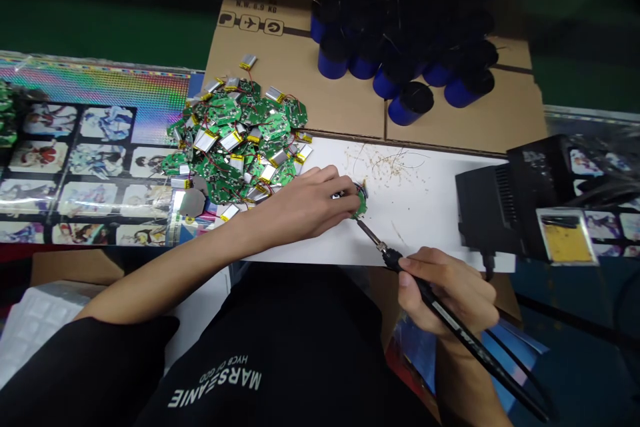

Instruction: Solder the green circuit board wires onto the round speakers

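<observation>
My right hand (447,290) is closed round a black soldering iron (435,303), its metal tip angled up and left. The tip meets the near edge of a green circuit board (361,204) on the white work surface; whether it touches the board, I cannot tell. My left hand (325,203) lies over that board with its fingers bent down on it, hiding most of it. Left of this hand spreads a heap of green circuit boards (225,167) with silver battery packs (205,140) and thin red wires.
Wire clippings (395,163) litter the white sheet (420,213). Behind, several blue cylinders (411,104) with black tops stand on cardboard (295,67). At right sit a black box-shaped unit (487,207) and a tray with a yellow pad (567,240). The iron's black cable (520,367) trails lower right.
</observation>
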`<state>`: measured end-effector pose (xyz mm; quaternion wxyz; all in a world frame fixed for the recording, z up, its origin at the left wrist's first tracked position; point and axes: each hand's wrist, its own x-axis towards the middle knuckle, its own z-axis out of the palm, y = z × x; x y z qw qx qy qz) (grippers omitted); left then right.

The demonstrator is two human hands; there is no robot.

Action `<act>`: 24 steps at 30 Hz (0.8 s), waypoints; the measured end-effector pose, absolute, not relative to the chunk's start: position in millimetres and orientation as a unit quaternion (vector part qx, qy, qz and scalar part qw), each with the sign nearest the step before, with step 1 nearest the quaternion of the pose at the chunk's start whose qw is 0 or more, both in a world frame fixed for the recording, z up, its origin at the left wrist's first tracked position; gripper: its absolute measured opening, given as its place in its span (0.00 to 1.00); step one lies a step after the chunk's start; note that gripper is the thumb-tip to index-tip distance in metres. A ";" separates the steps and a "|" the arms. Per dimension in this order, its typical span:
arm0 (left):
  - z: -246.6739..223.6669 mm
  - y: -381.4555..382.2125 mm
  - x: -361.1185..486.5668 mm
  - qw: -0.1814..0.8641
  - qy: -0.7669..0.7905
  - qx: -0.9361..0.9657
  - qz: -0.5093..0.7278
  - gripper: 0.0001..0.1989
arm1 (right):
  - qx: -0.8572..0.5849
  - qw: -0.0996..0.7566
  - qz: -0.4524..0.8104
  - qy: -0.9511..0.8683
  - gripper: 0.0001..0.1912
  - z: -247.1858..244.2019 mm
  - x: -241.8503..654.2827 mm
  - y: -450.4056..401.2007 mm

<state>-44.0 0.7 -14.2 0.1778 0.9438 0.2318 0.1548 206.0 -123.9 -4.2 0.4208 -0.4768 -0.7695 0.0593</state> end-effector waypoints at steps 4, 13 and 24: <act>-14.8 0.2 -44.0 0.176 0.232 0.943 0.158 0.13 | -0.478 0.415 0.073 -0.771 0.08 -3.4 206.3 -122.7; -14.3 0.2 -44.3 0.173 0.230 0.946 0.147 0.13 | -0.508 0.497 0.058 -0.702 0.10 -10.7 216.4 -136.0; -15.7 -0.5 -45.2 0.171 0.231 0.946 0.152 0.12 | -0.590 0.573 0.053 -0.566 0.06 -28.9 229.4 -134.1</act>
